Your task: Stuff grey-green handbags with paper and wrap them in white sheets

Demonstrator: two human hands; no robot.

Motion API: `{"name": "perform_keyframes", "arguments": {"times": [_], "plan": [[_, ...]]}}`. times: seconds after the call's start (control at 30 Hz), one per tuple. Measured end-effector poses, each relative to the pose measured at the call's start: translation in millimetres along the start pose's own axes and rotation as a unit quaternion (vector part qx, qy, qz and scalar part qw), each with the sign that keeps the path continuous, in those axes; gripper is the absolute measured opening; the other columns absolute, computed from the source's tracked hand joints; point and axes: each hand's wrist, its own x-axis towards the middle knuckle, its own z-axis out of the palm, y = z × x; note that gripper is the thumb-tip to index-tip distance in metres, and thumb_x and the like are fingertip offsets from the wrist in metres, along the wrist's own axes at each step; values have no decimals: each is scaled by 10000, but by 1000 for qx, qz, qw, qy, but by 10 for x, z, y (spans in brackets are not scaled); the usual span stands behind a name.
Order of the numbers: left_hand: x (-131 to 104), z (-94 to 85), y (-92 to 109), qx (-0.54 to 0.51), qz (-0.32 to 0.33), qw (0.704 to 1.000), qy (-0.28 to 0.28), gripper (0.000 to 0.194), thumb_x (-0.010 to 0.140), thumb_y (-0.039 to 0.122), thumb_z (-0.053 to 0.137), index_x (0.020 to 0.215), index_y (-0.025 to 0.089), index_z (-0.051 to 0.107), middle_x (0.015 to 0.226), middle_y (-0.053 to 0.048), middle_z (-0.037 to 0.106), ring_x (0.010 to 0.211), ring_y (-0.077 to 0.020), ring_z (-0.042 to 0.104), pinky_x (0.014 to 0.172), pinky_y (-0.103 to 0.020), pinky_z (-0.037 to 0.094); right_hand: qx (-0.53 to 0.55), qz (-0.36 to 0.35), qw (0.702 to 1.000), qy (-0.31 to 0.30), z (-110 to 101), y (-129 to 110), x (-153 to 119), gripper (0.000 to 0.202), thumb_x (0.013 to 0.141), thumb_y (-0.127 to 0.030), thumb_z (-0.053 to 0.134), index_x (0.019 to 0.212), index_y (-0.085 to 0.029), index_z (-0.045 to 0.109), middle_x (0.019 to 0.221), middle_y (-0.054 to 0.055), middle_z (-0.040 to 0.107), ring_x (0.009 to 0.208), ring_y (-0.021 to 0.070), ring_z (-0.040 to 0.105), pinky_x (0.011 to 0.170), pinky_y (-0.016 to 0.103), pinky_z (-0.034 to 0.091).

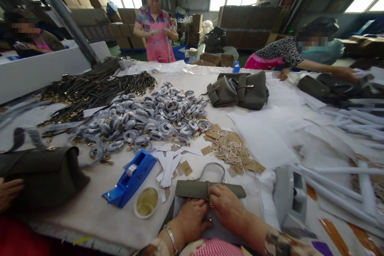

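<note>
An olive-green handbag (189, 189) lies at the table's near edge, its flap toward me and its wrapped handle (213, 165) standing up behind. My right hand (228, 207) is closed on the flap at its middle, by the narrow strap. Just left of it, my left hand (192, 217) has its fingers bent and pressed against the bag under the flap's edge. What the fingertips pinch is mostly hidden. A blue tape dispenser (132, 178) and a small round tub (146, 203) with yellowish contents stand to the left. At the right is a grey tape dispenser (289, 200).
Beyond the bag lie brown tags (231, 150) with white strings, coiled wrapped straps (162, 116) and dark straps (105, 84). Another person's hand (10, 194) touches a green bag (45, 174) at left. Two bags (252, 90) stand farther back. White paper rolls (333, 188) cover the right side.
</note>
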Motion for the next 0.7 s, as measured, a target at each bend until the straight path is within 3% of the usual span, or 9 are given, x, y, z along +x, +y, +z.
{"name": "perform_keyframes", "arguments": {"times": [0.13,0.3,0.43,0.53,0.7], "plan": [[7,20,5,14,26,999,16,574,831,434,784,1346,320,557,1330,-32,655,1277,-295,574,1143,-509,414,16,-18,998,50,180,98,-96,240,874,-95,565,1067,-156,694,1405,138,623,1353,297,522,1136,505,435],[-19,108,-24,41,24,998,51,458,867,484,745,1262,298,607,1254,-28,693,1178,-276,630,1045,-453,480,32,-50,995,75,338,162,-155,281,920,-118,557,1156,-187,692,1306,112,694,1343,295,542,1104,490,467],[-108,221,-39,70,21,992,107,393,968,526,583,1261,265,607,1231,-65,706,1095,-288,647,912,-463,490,57,-73,988,124,452,110,-254,311,914,-98,527,1160,-188,694,1210,119,712,1182,275,605,1023,458,494],[-163,263,-29,120,38,977,170,329,1018,506,480,1150,244,629,1077,-57,735,950,-263,659,773,-436,454,74,-49,988,127,494,54,-291,243,933,-135,532,1085,-201,709,1090,99,692,974,237,604,875,399,501],[-201,261,6,178,56,955,232,300,1041,452,428,947,241,619,909,-44,692,826,-228,612,710,-418,384,70,-33,990,119,562,38,-302,230,952,-157,493,1019,-192,710,995,81,644,910,225,548,814,375,443]]}}
